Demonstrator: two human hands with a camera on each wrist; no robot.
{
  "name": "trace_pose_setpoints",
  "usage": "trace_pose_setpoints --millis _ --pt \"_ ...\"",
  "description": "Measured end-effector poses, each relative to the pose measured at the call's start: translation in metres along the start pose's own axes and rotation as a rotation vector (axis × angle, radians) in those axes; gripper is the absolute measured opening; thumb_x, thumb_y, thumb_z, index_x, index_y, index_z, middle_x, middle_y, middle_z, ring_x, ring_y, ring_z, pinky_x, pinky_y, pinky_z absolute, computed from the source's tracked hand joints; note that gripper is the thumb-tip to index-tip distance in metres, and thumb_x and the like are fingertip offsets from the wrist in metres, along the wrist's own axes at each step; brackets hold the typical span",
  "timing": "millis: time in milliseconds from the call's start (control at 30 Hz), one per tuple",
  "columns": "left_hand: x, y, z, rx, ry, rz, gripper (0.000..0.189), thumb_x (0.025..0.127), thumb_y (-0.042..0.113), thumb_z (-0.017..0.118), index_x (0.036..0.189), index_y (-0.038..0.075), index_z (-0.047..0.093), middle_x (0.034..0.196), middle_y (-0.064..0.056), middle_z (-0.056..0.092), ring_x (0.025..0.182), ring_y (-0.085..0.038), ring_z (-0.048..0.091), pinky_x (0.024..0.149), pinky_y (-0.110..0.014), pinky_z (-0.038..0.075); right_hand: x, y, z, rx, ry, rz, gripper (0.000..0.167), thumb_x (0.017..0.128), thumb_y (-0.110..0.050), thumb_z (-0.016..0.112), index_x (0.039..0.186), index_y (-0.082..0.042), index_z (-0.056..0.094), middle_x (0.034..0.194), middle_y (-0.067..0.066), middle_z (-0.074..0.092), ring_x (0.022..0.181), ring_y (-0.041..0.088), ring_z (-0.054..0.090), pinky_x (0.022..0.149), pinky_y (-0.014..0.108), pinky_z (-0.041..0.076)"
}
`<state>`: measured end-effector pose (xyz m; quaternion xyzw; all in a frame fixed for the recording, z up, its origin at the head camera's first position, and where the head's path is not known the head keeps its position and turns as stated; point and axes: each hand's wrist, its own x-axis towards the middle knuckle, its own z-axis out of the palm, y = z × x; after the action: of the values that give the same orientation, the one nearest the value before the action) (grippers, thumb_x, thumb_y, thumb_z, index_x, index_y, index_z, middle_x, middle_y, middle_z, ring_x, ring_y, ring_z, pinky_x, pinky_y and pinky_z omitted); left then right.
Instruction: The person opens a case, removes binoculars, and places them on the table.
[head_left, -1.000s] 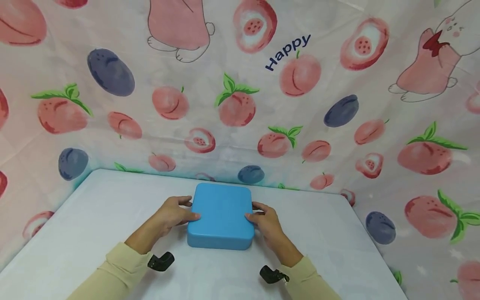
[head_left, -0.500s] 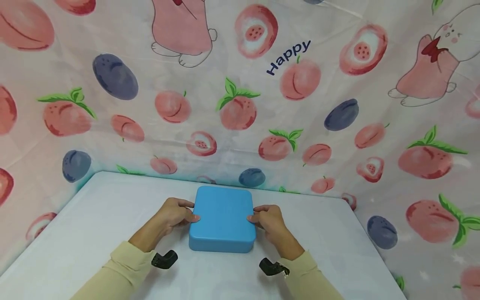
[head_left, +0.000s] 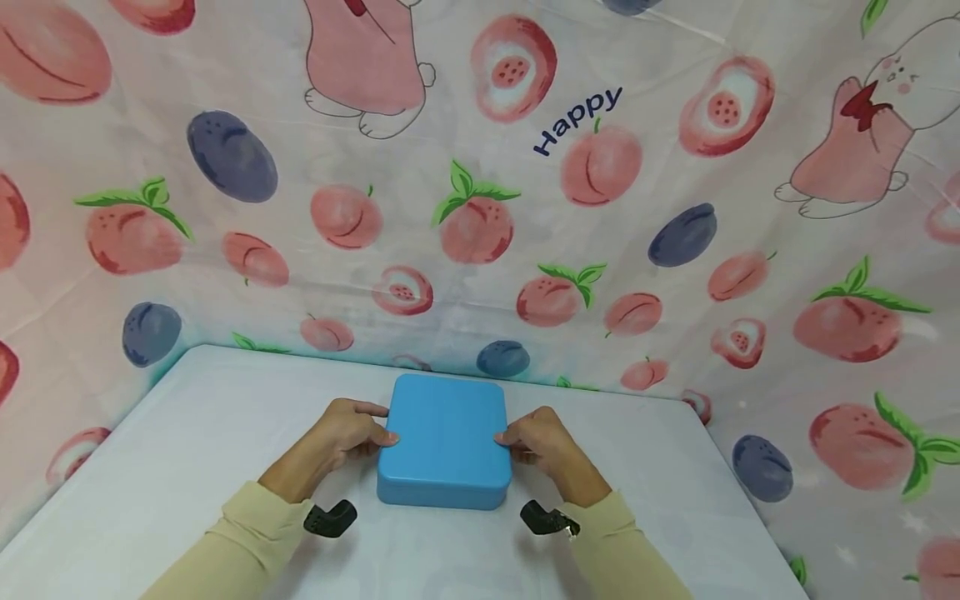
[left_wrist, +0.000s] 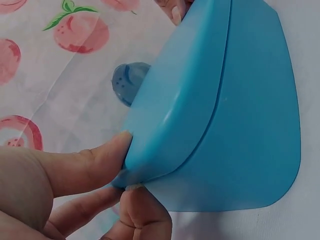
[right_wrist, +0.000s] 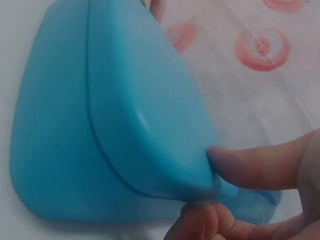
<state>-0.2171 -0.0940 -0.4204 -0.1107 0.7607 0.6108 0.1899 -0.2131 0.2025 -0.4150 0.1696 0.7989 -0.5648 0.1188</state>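
Note:
A blue plastic box [head_left: 444, 442] with rounded corners sits on the white table, its lid [left_wrist: 165, 115] on top. In both wrist views a dark seam runs between the lid and the deeper body [right_wrist: 52, 130]. My left hand [head_left: 350, 428] pinches the lid's left edge, thumb on the top face and a curled finger just below the rim. On the opposite side my right hand [head_left: 542, 440] pinches the lid in the same way, its fingertips tucked at the seam. The lid lies level on the body, and the inside of the box is hidden.
The white table [head_left: 247, 408] reaches back to a cloth backdrop [head_left: 420, 208] printed with peaches, plums and rabbits. A black wrist device [head_left: 330, 518] sits at the left cuff, and another black device [head_left: 547, 518] at the right cuff.
The fingers of my right hand have curled in tighter under the lid's edge. My left index finger and thumb hold nearly the same place. The whole view has shifted slightly.

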Motion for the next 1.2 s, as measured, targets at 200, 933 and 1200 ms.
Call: trace_pose_setpoints --millis 200,933,1200 --pt "-0.006 0.001 0.0 -0.041 0.008 -0.004 0.062 0.082 -0.001 0.083 0.14 -0.004 0.061 0.098 -0.014 0.068 0.076 -0.021 0.056 0.065 -0.029 0.051 -0.001 -0.003 0.0 -0.008 -0.017 -0.013 0.022 0.082 0.005 0.08 0.093 0.006 0.061 0.076 0.008 0.06 0.066 0.019 0.056 0.062 0.03 0.052" --pt "-0.025 0.016 -0.03 -0.047 -0.079 0.081 0.065 0.092 0.009 0.078 0.15 -0.002 0.052 0.101 -0.006 0.07 0.077 -0.015 0.061 0.071 -0.027 0.056 -0.028 -0.015 0.007 0.133 0.025 -0.126 0.033 0.087 -0.005 0.082 0.116 0.004 0.07 0.08 0.008 0.07 0.064 0.015 0.066 0.065 0.028 0.061" --pt "-0.034 0.018 -0.051 -0.049 -0.094 0.09 0.068 0.092 0.01 0.078 0.152 -0.003 0.048 0.104 -0.005 0.074 0.079 -0.013 0.067 0.074 -0.028 0.058 -0.035 -0.027 0.02 0.168 -0.019 -0.14 0.032 0.09 -0.007 0.081 0.118 0.002 0.069 0.083 0.008 0.071 0.065 0.013 0.067 0.067 0.027 0.062"
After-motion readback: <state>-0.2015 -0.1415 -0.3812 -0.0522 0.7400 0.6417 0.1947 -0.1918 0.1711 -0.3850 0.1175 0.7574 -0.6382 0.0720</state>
